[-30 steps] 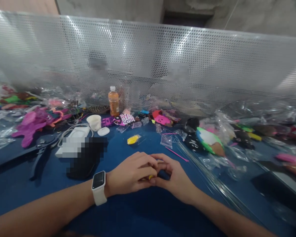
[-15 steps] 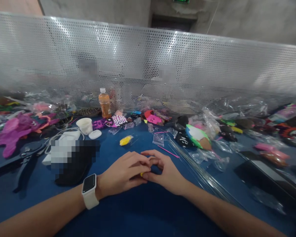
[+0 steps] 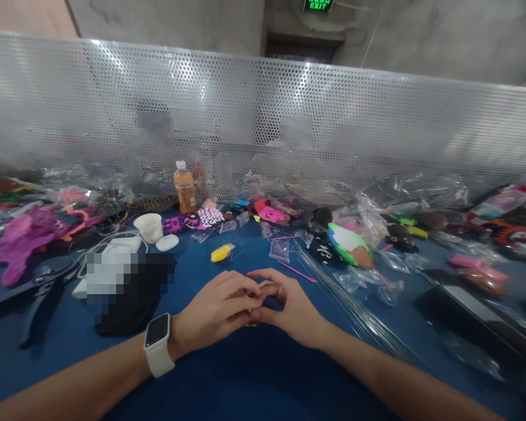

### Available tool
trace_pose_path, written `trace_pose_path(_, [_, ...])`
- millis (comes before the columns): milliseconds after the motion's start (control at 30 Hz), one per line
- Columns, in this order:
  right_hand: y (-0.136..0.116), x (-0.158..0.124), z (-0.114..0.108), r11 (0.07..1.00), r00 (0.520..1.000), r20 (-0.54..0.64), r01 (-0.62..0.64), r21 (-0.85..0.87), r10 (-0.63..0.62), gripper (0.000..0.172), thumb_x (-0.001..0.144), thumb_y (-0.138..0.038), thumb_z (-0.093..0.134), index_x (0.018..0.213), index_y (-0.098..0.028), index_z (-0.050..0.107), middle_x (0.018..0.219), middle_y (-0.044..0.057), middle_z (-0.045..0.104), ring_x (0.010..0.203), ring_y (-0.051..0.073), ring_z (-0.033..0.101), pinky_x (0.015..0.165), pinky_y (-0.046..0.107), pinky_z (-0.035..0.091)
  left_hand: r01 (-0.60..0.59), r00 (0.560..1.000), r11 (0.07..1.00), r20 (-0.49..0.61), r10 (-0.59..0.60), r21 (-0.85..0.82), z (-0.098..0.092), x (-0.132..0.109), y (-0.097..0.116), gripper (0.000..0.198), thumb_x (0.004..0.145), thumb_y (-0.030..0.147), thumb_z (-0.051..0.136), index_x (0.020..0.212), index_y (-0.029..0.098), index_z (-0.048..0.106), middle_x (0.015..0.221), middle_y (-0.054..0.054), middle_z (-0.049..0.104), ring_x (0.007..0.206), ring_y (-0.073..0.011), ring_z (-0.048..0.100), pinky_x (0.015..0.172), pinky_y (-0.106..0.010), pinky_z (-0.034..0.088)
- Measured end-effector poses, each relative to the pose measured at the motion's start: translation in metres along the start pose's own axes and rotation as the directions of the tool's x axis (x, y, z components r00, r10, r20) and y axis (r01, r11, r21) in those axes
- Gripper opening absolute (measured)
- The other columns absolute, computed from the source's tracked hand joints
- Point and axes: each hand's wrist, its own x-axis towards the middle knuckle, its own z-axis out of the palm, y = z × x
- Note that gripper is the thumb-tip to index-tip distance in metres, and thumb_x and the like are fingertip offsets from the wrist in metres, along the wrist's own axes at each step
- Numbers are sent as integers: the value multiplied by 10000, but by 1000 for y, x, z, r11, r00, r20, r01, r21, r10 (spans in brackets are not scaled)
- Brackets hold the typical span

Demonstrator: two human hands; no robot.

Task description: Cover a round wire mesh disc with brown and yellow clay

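Close together over the blue tabletop [image 3: 254, 386], both hands meet at the fingertips. My left hand [image 3: 221, 307], with a white watch [image 3: 158, 345] on the wrist, is closed around a small yellow lump [image 3: 250, 321]. The fingers hide most of this lump, so its exact shape does not show. My right hand [image 3: 296, 307] pinches at the same lump from the other side, thumb and forefinger curved into a ring. Just beyond the hands lies another yellow lump [image 3: 221, 252], partly in clear wrap. A thin pink stick [image 3: 297, 272] rests past my right hand.
Long thin wires [image 3: 359, 313] run along the right, near a dark flat case [image 3: 477, 304]. Pliers-like cutters [image 3: 48, 286], a black pouch [image 3: 127, 304], a white cup [image 3: 149, 227] and a drink bottle [image 3: 184, 190] stand or lie left. A perforated metal screen [image 3: 228, 105] rises behind.
The whole view has tilted slightly, so the scene sits a little lower. Both hands keep nearly the same pose, and a bit more yellow shows beneath the fingertips.
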Motion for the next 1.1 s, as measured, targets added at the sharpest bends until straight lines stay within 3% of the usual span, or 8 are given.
trace_pose_path(100, [1,0,-1,999,1000,23,3,40,-4,608,774,-257,924,1305,-226,629,916,0,785,876,185,770,817,330,627,30,999,999,-34,-31,-26,0,-1,0,81,1063,252,618,1021,200,664,1124,-67,691,1022,-181,646,898,-329,522])
trace_pose_path(300, [0,0,-4,1000,1000,-8,14,-23,-14,580,804,-265,896,1312,-228,620,928,7,786,911,199,775,851,349,623,51,999,998,3,-51,-24,3,-2,-4,176,1026,295,690,1195,242,691,1242,-78,684,1114,-208,650,947,-360,547])
trace_pose_path(500, [1,3,-6,999,1000,22,18,-29,-18,518,834,-334,874,1276,-243,620,950,8,785,898,202,775,846,372,627,97,995,995,-3,-97,-37,1,-1,-5,129,1029,281,676,1144,223,689,1191,-89,682,1090,-212,660,928,-364,570])
trace_pose_path(600, [3,9,-18,989,997,-64,43,-145,-53,363,849,-356,858,1131,-241,661,960,15,785,925,199,760,871,364,601,173,984,985,37,-173,5,-2,-1,-9,308,994,258,702,1286,218,611,1281,-114,648,1218,-261,620,1032,-441,545])
trace_pose_path(667, [3,14,-29,944,988,-112,62,-324,-103,228,860,-372,841,990,-236,713,942,20,770,907,199,732,860,364,581,238,970,970,40,-239,41,-3,-1,-13,299,1001,177,625,1295,206,579,1309,-118,630,1261,-265,593,1080,-467,512])
trace_pose_path(767, [2,18,-41,864,992,-91,35,-502,-93,142,910,-388,790,960,-256,776,969,28,778,915,214,707,831,370,557,345,937,936,37,-348,70,-4,-2,-23,246,1020,91,491,1223,197,581,1290,-101,632,1243,-247,586,1088,-467,492])
trace_pose_path(933, [-3,17,-38,828,999,-22,10,-561,-27,121,944,-398,759,992,-295,803,1008,24,779,925,220,702,847,377,549,446,889,895,105,-447,30,1,-8,-34,211,1041,107,474,1188,200,594,1247,-80,644,1190,-238,598,1055,-466,501])
trace_pose_path(1100, [1,16,-30,855,999,38,30,-518,-11,128,939,-414,773,965,-291,801,1019,31,759,959,222,695,860,370,540,467,876,884,146,-460,-11,1,-9,-33,200,1032,122,490,1176,194,609,1233,-80,660,1187,-244,596,1064,-468,483])
